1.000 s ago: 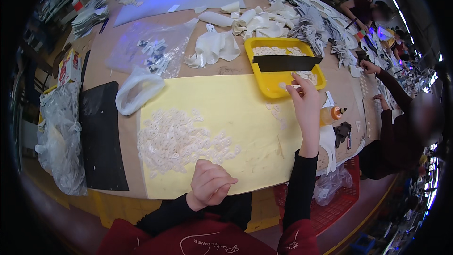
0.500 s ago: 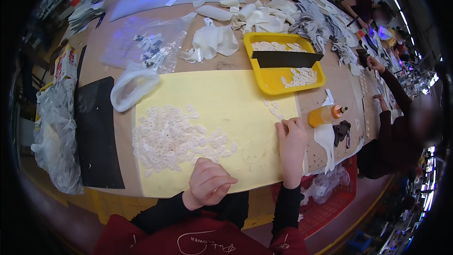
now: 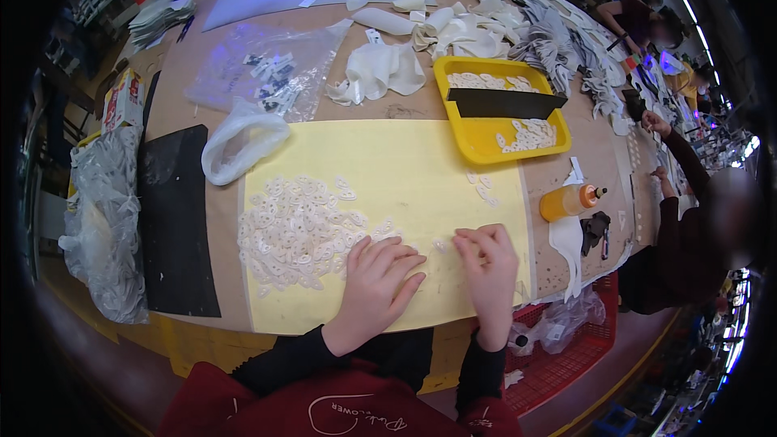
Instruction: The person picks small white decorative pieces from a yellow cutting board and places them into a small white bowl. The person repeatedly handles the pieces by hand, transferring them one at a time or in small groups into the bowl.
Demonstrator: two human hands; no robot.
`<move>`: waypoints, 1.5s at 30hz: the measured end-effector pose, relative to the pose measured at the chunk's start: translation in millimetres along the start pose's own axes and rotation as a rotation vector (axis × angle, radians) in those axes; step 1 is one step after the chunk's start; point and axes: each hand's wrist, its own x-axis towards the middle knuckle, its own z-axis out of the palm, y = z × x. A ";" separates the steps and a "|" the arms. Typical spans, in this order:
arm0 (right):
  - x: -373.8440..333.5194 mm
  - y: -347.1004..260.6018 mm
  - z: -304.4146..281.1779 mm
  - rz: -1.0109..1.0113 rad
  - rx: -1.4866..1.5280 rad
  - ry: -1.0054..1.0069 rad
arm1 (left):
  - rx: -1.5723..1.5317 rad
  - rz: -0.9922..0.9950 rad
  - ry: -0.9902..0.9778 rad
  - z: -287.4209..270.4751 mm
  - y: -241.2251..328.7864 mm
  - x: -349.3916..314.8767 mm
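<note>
The left hand (image 3: 379, 279), curled before, now spreads its fingers at the pieces' (image 3: 295, 235) right edge. The right hand (image 3: 492, 271) has bent fingers; I cannot tell if they pinch anything. Whitish, flat and oval, the pieces lie on a yellow sheet (image 3: 380, 162). The yellow tray (image 3: 477, 147) holds similar ones on both sides of a black strip (image 3: 506, 103).

Head-worn left fisheye; looks down on hands (image 3: 374, 285), fairly near.
</note>
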 end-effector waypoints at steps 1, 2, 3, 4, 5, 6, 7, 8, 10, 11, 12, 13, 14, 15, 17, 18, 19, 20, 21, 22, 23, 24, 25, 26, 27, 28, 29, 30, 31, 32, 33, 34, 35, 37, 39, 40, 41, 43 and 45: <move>4.9 2.5 -9.2 0.041 0.027 0.000 | 0.054 0.039 -0.056 1.9 1.0 1.3; 11.3 7.7 -18.1 0.033 -0.035 0.056 | 0.107 0.081 -0.113 3.6 2.9 3.6; 19.2 13.3 -27.1 0.024 -0.096 0.111 | 0.161 0.122 -0.169 4.9 3.9 5.0; 28.7 17.0 -33.4 0.009 -0.150 0.168 | 0.188 0.129 -0.205 5.4 4.1 6.1; 38.9 20.4 -37.5 0.005 -0.149 0.156 | 0.213 0.137 -0.242 6.3 5.1 6.6; 49.6 25.5 -38.9 0.000 -0.149 0.144 | 0.237 0.145 -0.280 7.2 6.3 6.9; 55.2 31.5 -37.3 -0.004 -0.151 0.130 | 0.259 0.139 -0.285 8.1 7.0 6.1; 56.5 40.7 -31.2 -0.041 -0.191 0.108 | 0.284 0.135 -0.289 8.2 7.1 5.9; 57.1 53.9 -16.3 -0.118 -0.269 0.054 | 0.316 0.122 -0.290 8.9 6.0 4.0; 54.3 54.7 -14.4 -0.100 -0.218 0.032 | 0.324 0.113 -0.287 9.9 4.4 2.4; 50.2 53.8 -13.5 -0.081 -0.168 0.011 | 0.331 0.105 -0.283 10.5 3.6 2.1; 44.5 52.9 -11.5 -0.056 -0.118 -0.012 | 0.306 0.124 -0.278 10.0 4.0 2.2; 40.7 51.5 -9.5 -0.108 -0.120 -0.020 | 0.281 0.144 -0.274 8.7 5.5 4.5; 37.3 49.9 -7.9 -0.160 -0.123 -0.027 | 0.255 0.165 -0.269 8.9 6.6 5.7; 30.4 44.8 -7.5 -0.206 -0.085 -0.075 | 0.239 0.176 -0.287 10.5 7.0 6.0; 25.8 42.6 -8.2 -0.198 -0.046 -0.119 | 0.231 0.182 -0.295 11.0 7.0 5.6; 23.1 40.0 -9.2 -0.193 -0.008 -0.160 | 0.238 0.162 -0.280 11.3 7.2 5.7; 20.3 36.1 -9.5 -0.192 -0.027 -0.089 | 0.246 0.141 -0.265 11.7 7.5 4.9; 17.5 31.7 -9.4 -0.191 -0.045 -0.017 | 0.253 0.121 -0.249 11.9 7.5 4.3; 14.8 30.1 -8.9 -0.188 -0.063 0.051 | 0.226 0.094 -0.218 13.3 6.0 2.4; 13.8 32.0 -9.4 -0.189 -0.122 0.061 | 0.199 0.068 -0.186 15.3 2.9 0.2; 13.4 35.4 -10.3 -0.190 -0.180 0.071 | 0.172 0.040 -0.154 16.0 0.9 -1.7; 13.1 38.0 -11.1 -0.190 -0.240 0.085 | 0.107 0.014 -0.113 14.8 1.2 -1.6; 11.7 38.4 -8.3 -0.215 -0.255 0.062 | 0.042 -0.013 -0.072 12.7 2.1 -1.3; 9.7 37.2 -2.9 -0.239 -0.269 0.038 | -0.023 -0.040 -0.030 10.2 2.9 -1.2; 8.6 35.4 1.0 -0.264 -0.288 0.018 | -0.044 -0.048 0.019 8.1 2.6 -0.5; 7.6 31.7 4.3 -0.296 -0.258 -0.008 | -0.065 -0.056 0.069 5.3 1.9 0.0; 6.5 26.9 7.2 -0.329 -0.227 -0.035 | -0.086 -0.065 0.118 4.5 1.6 0.8; 5.4 23.3 9.4 -0.363 -0.191 -0.066 | -0.096 -0.075 0.136 4.1 1.1 0.3; 8.8 22.2 7.6 -0.356 -0.215 -0.029 | -0.106 -0.085 0.154 3.7 0.6 -0.3; 16.9 22.0 4.3 -0.349 -0.239 0.007 | -0.115 -0.096 0.172 3.2 0.0 -0.9; 25.8 22.1 1.4 -0.341 -0.263 0.044 | -0.140 -0.093 0.172 2.8 -0.7 -1.4; 35.3 23.8 -1.3 -0.315 -0.257 0.073 | -0.167 -0.087 0.174 3.3 -1.1 -1.1; 55.3 28.8 -3.7 -0.264 -0.244 0.130 | -0.186 -0.080 0.177 1.9 -0.1 0.1; 70.5 47.8 3.8 -0.224 -0.241 0.091 | -0.178 -0.070 0.175 0.3 1.8 2.0; 73.5 51.6 7.1 -0.205 -0.238 0.064 | -0.179 -0.070 0.180 0.0 1.7 1.8; 71.9 53.9 7.2 -0.209 -0.246 0.069 | -0.181 -0.069 0.184 -0.1 1.6 2.2; 67.8 52.0 10.4 -0.225 -0.257 0.072 | -0.205 -0.068 0.198 -0.9 0.6 2.0; 58.8 42.3 8.0 -0.121 -0.127 0.094 | -0.249 -0.069 0.219 -2.2 -0.9 0.7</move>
